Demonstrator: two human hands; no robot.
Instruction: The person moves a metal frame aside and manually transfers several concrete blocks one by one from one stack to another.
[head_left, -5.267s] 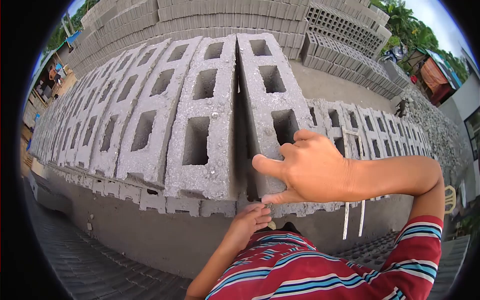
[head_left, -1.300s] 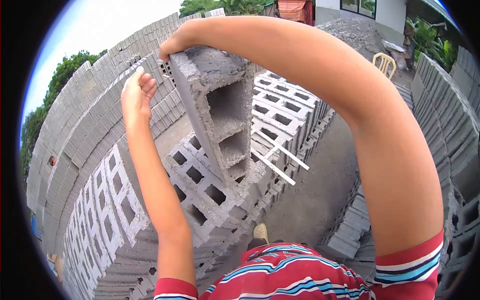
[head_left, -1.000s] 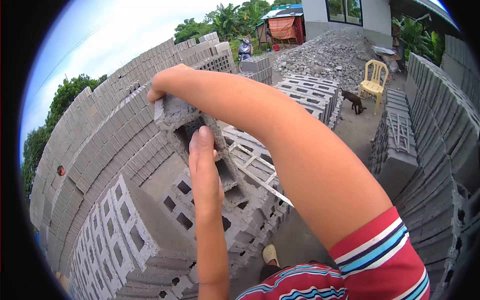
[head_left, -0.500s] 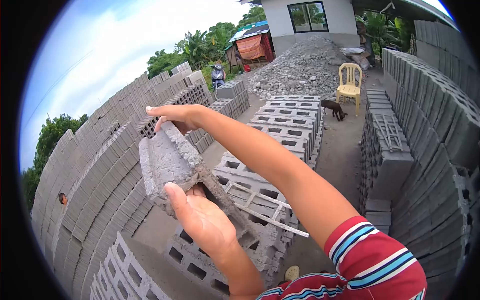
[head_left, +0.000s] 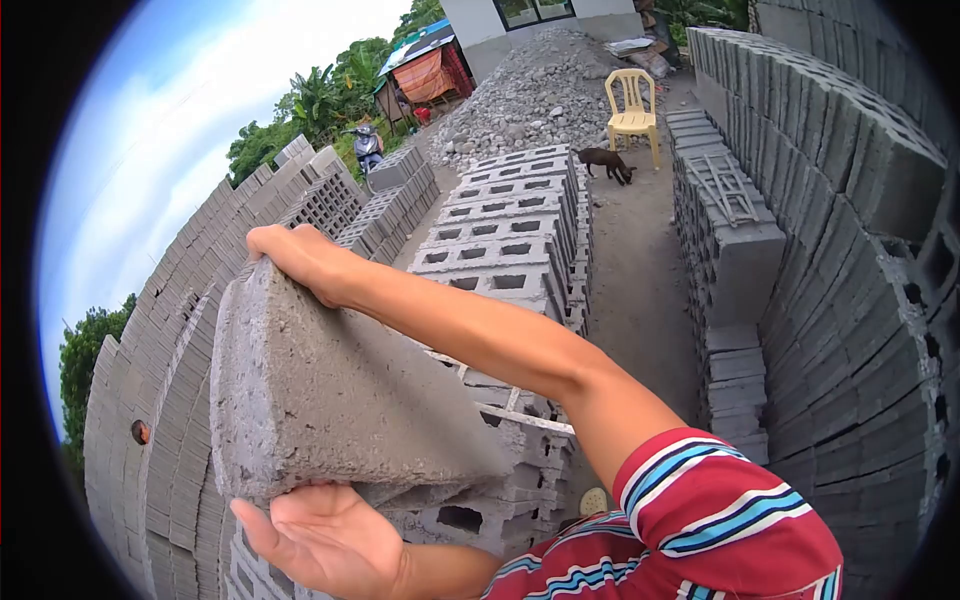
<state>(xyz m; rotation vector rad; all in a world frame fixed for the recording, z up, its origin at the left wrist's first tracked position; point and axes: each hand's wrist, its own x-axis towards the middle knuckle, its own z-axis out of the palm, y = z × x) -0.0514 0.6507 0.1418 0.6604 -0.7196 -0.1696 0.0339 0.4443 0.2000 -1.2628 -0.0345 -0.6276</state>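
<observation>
A grey concrete block [head_left: 340,385] is held up at the left of centre, its broad rough face toward me. My right hand [head_left: 300,262] grips its upper edge from above, with the fingertips hidden behind the block. Under the lower edge, my left hand [head_left: 335,535] supports it palm up; its thumb sticks out to the left and its fingers are partly hidden under the block. Behind and below runs a row of hollow blocks [head_left: 490,232], with a pale ladder-like frame [head_left: 525,415] lying on it.
Tall block stacks stand at the left [head_left: 135,400] and right [head_left: 815,130]. Farther off are a yellow chair [head_left: 632,122], a dark animal [head_left: 605,162], a gravel heap [head_left: 540,90] and a scooter [head_left: 367,146]. Part of another person's head [head_left: 141,432] shows between the left stacks.
The block has turned from its hollow, ridged side to a broad flat face and come nearer. Both hands have shifted left in view, my left hand also lower. The surroundings have moved left and mostly up.
</observation>
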